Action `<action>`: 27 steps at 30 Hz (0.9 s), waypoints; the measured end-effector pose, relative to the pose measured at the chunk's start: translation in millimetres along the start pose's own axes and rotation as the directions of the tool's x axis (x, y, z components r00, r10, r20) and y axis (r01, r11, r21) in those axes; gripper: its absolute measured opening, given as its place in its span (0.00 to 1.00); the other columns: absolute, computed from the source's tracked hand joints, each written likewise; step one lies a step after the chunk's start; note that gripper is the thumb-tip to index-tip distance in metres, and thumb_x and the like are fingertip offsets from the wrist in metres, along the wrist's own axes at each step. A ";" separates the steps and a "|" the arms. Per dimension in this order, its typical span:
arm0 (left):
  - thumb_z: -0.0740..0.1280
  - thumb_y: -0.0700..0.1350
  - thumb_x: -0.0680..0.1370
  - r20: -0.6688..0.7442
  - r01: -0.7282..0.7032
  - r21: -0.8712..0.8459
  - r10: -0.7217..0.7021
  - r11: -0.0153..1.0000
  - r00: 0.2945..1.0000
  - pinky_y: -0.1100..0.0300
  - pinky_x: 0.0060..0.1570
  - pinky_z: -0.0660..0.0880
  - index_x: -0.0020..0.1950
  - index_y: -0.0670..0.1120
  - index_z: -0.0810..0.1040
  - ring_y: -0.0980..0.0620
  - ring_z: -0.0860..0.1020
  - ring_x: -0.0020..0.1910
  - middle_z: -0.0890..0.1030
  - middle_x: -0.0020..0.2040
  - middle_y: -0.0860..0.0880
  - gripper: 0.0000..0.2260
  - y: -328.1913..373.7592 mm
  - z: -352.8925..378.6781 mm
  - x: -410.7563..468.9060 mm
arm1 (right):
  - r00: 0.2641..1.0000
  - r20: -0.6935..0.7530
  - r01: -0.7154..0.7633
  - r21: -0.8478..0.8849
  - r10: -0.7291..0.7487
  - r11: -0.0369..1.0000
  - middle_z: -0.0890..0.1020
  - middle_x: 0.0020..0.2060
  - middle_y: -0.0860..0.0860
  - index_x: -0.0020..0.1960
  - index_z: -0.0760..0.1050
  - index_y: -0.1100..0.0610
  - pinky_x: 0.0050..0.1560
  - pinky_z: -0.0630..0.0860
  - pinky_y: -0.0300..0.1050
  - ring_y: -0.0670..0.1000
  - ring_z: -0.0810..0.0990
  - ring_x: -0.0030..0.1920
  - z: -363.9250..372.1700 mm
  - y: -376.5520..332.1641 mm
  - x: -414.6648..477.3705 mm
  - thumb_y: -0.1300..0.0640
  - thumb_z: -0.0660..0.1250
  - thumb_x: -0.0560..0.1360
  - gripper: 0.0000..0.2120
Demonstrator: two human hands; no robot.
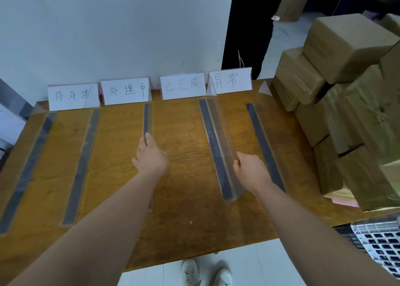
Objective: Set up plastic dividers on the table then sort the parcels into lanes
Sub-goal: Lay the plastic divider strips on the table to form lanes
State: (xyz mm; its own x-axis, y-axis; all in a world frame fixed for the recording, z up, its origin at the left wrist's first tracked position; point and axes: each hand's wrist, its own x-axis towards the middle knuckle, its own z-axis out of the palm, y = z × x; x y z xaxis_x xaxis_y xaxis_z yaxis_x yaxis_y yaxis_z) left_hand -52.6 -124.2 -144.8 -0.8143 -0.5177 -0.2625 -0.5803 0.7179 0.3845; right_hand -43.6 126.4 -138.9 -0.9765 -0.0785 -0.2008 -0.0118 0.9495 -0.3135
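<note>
left hand (150,153) flat on middle divider (146,119) (arm hides part) | right hand (249,168) grips fourth divider (213,132)

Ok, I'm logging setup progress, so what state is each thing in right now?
left hand: open, fingertips resting on the middle divider
right hand: grips the fourth divider by its upper edge
far-left divider, second divider, far-right divider: set down, no hand on them
label signs: four, upright at the far edge
parcels: stacked at the right, none in lanes
</note>
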 end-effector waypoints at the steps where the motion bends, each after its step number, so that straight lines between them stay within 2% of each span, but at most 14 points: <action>1: 0.63 0.43 0.82 -0.002 -0.001 0.002 0.001 1.000 1.000 0.41 0.76 0.54 0.81 0.47 0.44 0.42 0.54 0.79 0.50 0.82 0.47 0.35 -0.1 -0.1 0.4 | 1.000 -0.002 0.002 0.008 -0.002 1.000 0.80 0.38 0.52 0.46 0.73 0.56 0.37 0.75 0.46 0.52 0.78 0.37 0.0 -0.8 1.0 0.58 0.56 0.80 0.09; 3: 0.63 0.39 0.81 -0.005 0.003 0.006 -0.003 1.000 1.000 0.41 0.76 0.54 0.81 0.48 0.44 0.43 0.54 0.79 0.49 0.82 0.47 0.36 0.1 -0.3 1.2 | 1.000 0.000 0.004 0.018 -0.004 1.000 0.80 0.37 0.53 0.44 0.72 0.56 0.35 0.74 0.45 0.53 0.78 0.37 -0.3 -3.9 3.5 0.59 0.56 0.80 0.09; 6: 0.63 0.34 0.79 -0.010 0.007 0.008 -0.006 1.000 1.000 0.41 0.76 0.53 0.81 0.48 0.43 0.43 0.53 0.79 0.49 0.82 0.47 0.38 0.4 -1.6 2.0 | 1.000 0.004 0.008 0.022 -0.008 1.000 0.80 0.38 0.53 0.46 0.74 0.56 0.38 0.79 0.48 0.53 0.79 0.37 -0.2 -9.0 6.3 0.58 0.56 0.80 0.08; 15: 0.63 0.43 0.82 -0.017 -0.005 -0.018 0.005 1.000 1.000 0.40 0.75 0.55 0.81 0.48 0.45 0.42 0.54 0.79 0.50 0.82 0.47 0.35 -3.2 -2.4 3.2 | 1.000 -0.001 0.018 -0.075 -0.018 0.997 0.80 0.38 0.50 0.48 0.73 0.54 0.42 0.81 0.51 0.51 0.79 0.38 -3.7 -6.1 6.7 0.50 0.57 0.81 0.10; 21: 0.65 0.47 0.81 -0.026 -0.016 -0.018 0.015 1.000 1.000 0.40 0.75 0.56 0.81 0.47 0.47 0.41 0.56 0.79 0.52 0.81 0.45 0.35 -2.6 -5.9 -0.1 | 0.999 -0.015 0.051 -0.099 -0.053 0.994 0.79 0.36 0.49 0.50 0.72 0.53 0.37 0.79 0.49 0.50 0.79 0.36 -3.5 -1.5 4.4 0.47 0.57 0.81 0.11; 24: 0.64 0.48 0.81 -0.045 -0.044 -0.011 0.044 0.999 0.998 0.40 0.76 0.54 0.81 0.47 0.47 0.42 0.54 0.79 0.52 0.81 0.45 0.35 3.1 -10.7 -3.2 | 0.998 -0.023 0.057 -0.092 -0.060 0.994 0.81 0.39 0.49 0.56 0.73 0.53 0.37 0.77 0.48 0.51 0.80 0.38 -5.8 0.5 2.2 0.46 0.57 0.81 0.13; 27: 0.64 0.50 0.82 -0.067 -0.094 0.006 0.095 0.996 0.993 0.40 0.76 0.50 0.81 0.46 0.47 0.43 0.51 0.80 0.52 0.81 0.44 0.35 13.6 -14.4 -8.1 | 0.998 -0.044 0.039 -0.042 -0.041 0.998 0.84 0.50 0.51 0.71 0.68 0.54 0.46 0.81 0.51 0.52 0.82 0.47 -9.8 4.6 -0.5 0.45 0.57 0.81 0.22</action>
State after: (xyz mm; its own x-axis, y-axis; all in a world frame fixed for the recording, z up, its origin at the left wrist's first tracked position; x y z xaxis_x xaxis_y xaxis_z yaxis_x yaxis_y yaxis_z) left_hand -53.7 -117.0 -124.8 -0.8630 -0.4775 -0.1651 -0.5009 0.7661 0.4027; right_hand -45.4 133.8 -131.1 -0.9838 -0.1036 -0.1464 -0.0590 0.9577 -0.2817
